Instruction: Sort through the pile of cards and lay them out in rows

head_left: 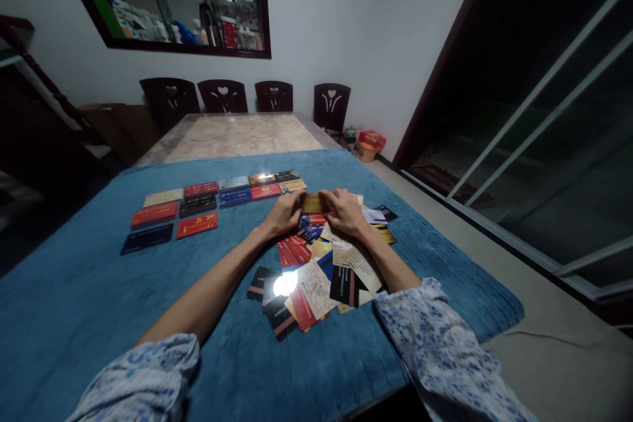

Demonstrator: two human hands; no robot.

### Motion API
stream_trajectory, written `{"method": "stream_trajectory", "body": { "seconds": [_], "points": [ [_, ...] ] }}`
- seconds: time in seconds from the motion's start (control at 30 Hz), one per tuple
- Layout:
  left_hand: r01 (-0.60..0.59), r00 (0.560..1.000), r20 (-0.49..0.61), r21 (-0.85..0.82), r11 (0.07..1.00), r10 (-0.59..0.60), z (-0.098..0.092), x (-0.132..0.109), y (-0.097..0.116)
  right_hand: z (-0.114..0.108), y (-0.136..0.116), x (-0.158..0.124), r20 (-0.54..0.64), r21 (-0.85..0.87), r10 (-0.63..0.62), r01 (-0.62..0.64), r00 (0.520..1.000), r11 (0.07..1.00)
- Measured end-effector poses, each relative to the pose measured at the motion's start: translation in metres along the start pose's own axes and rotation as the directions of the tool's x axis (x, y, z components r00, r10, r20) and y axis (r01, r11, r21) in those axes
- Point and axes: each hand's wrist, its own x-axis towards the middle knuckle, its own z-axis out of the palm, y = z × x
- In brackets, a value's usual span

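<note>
The left hand (287, 213) and the right hand (345, 211) are gripping a gold card (312, 203) between them, fingers closing on its opposite ends; whether more cards are sitting behind it, I can't tell. It is hovering at the far edge of a loose heap of cards (316, 283), near the middle of the blue cloth (89, 277). Print is covering many of these cards, but it is too small for me to read. Glare is whiting out one on the near left, the right hand and forearm are hiding others, and the overlaps are defeating a full count. Farther left, twelve card piles (198, 206) are lying in two groups of six, their lettering blurring too. Four dark chairs (222, 95) are standing at the far side, and both patterned sleeves (143, 376) are running out of view.
</note>
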Motion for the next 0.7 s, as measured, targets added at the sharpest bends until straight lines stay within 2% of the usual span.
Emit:
{"method": "stream_trajectory", "body": {
  "seconds": [0.47, 0.7],
  "points": [
    [-0.059, 0.998, 0.019, -0.001, 0.998, 0.059, 0.001, 0.0, -0.01, 0.003, 0.003, 0.001, 0.021, -0.055, -0.01, 0.012, 1.0, 0.998],
    [-0.027, 0.998, 0.061, 0.0, 1.0, 0.027, -0.001, 0.001, -0.011, 0.003, 0.004, 0.001, 0.063, -0.062, -0.019, 0.023, 0.998, 0.998]
  ]
}}
